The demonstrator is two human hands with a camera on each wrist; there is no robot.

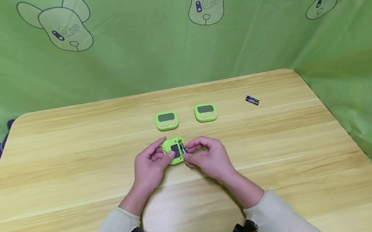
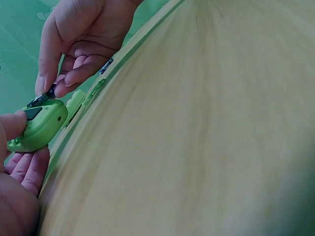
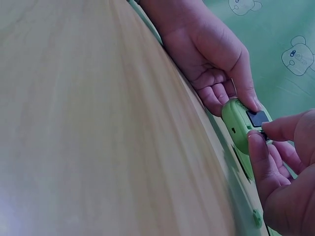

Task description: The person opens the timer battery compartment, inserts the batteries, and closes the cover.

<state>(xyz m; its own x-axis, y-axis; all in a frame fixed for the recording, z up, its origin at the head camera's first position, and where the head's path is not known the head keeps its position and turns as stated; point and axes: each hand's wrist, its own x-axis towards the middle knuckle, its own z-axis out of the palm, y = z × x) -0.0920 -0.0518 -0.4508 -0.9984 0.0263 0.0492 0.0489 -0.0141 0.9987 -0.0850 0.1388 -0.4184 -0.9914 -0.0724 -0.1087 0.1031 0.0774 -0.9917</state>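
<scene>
My left hand [image 1: 148, 167] grips a light green digital timer [image 1: 176, 149], thumb on top and fingers around its far side and underneath. The timer's back faces up, with a dark panel and an uncovered battery slot along its right side. A small dark battery [image 1: 183, 149] sits at that slot, pinched between the thumb and fingers of my right hand [image 1: 212, 158]. In the left wrist view the battery [image 2: 42, 98] slants up out of the timer [image 2: 42, 129]. Fingertips hide most of the battery [image 3: 265, 135] in the right wrist view.
Two more green timers, one on the left [image 1: 167, 120] and one on the right [image 1: 205, 112], lie screen-up beyond my hands. Loose batteries [image 1: 252, 100] lie side by side at the back right of the wooden table [image 1: 69, 157]. A green curtain [image 1: 148, 57] hangs behind.
</scene>
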